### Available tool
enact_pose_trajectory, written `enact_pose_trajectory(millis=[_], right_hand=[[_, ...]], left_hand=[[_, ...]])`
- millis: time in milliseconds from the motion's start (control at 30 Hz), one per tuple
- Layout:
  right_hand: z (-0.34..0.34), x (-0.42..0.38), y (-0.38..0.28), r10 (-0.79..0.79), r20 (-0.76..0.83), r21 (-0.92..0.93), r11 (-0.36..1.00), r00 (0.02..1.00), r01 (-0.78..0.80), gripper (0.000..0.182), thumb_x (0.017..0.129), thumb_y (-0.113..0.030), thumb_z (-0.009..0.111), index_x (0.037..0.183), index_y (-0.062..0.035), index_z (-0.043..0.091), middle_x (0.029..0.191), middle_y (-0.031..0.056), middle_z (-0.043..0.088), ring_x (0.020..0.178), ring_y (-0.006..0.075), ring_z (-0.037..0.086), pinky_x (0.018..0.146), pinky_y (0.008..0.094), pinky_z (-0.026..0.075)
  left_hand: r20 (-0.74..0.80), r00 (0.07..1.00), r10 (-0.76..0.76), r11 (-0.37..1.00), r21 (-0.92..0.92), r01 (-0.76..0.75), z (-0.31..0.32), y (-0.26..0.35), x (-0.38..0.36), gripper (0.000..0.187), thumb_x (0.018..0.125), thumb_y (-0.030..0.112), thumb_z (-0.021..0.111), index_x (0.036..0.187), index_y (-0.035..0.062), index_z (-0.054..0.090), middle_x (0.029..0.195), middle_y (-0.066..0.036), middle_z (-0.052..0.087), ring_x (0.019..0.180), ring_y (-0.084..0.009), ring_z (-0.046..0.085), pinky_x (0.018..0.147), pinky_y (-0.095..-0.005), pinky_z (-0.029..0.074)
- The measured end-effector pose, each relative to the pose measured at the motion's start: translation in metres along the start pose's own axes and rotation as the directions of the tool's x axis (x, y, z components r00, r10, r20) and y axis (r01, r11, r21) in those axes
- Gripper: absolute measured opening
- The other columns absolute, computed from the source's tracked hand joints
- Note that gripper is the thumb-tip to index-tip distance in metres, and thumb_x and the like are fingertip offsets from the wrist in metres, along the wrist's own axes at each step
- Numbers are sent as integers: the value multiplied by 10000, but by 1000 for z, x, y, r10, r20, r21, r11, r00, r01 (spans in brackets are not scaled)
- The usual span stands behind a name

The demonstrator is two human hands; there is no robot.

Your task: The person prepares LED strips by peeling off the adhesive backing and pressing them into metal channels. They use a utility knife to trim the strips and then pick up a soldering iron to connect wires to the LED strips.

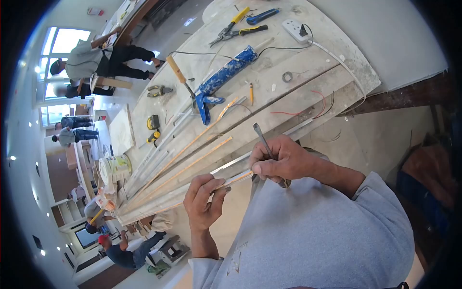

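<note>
**Narrow strip (239, 178) pinched at two places**

The strip, pale with an orange-brown edge, is held just off the near side of a worn white table (269, 72), in front of the person's grey shirt (313, 231). The left hand (204, 200) pinches it between thumb and curled fingers; whether the strip runs on past that hand is hard to tell. The right hand (284, 159) pinches its right part between thumb and forefinger, the other fingers closed around a screwdriver (262, 137), whose flat tip points away from the person.

Just beyond the hands, more long strips (202, 156) lie across the table, fanning out from its left end. Farther off, a blue caulking gun (226, 72) smeared with white lies slantwise, with a pencil (250, 94) to its right. Left of the gun are pliers (159, 90) and a tape measure (153, 122). At the far side lie yellow-handled snips (236, 20), a blue utility knife (263, 16) and, farther right, a power strip (294, 30) with a black plug in it. A white bucket (115, 168) stands at the left, and several people are in the room beyond.
</note>
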State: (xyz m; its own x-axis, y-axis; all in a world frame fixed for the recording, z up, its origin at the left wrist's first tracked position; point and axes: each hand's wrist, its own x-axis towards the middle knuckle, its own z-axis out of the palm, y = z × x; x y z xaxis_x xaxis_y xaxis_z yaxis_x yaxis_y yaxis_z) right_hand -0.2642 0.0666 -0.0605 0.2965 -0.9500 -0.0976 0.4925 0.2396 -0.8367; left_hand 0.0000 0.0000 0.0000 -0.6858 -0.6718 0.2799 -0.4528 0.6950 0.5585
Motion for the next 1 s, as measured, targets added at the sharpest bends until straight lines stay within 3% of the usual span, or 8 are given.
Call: enact_pose_trajectory(millis=[300,500,667,867,1000], right_hand=[[-1,2,9,102,24,93,990,995,-104,178,1037,-185,629,941,-36,646,732,14,627,536,58,537,473,234,424],[-10,3,25,172,-95,120,980,980,-160,170,1041,-192,610,947,-53,636,737,16,626,520,65,535,461,235,414],[-3,-3,9,35,-148,22,999,988,-32,130,1006,-133,675,915,-47,639,694,0,598,511,61,535,449,246,408],[-15,-11,25,58,-177,-110,991,982,-78,183,1027,-182,705,927,-37,655,723,-5,627,524,43,546,448,227,417],[-24,-19,34,81,-256,-84,991,963,-105,208,1029,-221,716,943,-38,666,726,-10,633,525,44,550,454,230,423]], left_hand=[[2,1000,-3,1000,0,3,-1,0,-4,331,739,-18,888,1040,41,761,967,-118,693,780,-220,692,624,-321,572],[1,1000,21,1000,-3,-21,0,-1,-7,339,729,-11,894,1036,41,760,966,-120,693,773,-230,690,621,-327,564],[8,999,36,999,-11,-35,3,-3,-9,348,720,-3,898,1035,43,757,959,-122,689,755,-239,680,595,-336,538],[13,999,37,999,-16,-37,5,-4,-11,354,720,0,899,1039,40,751,953,-120,687,736,-230,679,588,-339,533],[14,1000,27,998,-55,-26,13,-7,-13,345,732,4,898,1040,39,746,956,-117,684,729,-226,683,583,-343,533]])
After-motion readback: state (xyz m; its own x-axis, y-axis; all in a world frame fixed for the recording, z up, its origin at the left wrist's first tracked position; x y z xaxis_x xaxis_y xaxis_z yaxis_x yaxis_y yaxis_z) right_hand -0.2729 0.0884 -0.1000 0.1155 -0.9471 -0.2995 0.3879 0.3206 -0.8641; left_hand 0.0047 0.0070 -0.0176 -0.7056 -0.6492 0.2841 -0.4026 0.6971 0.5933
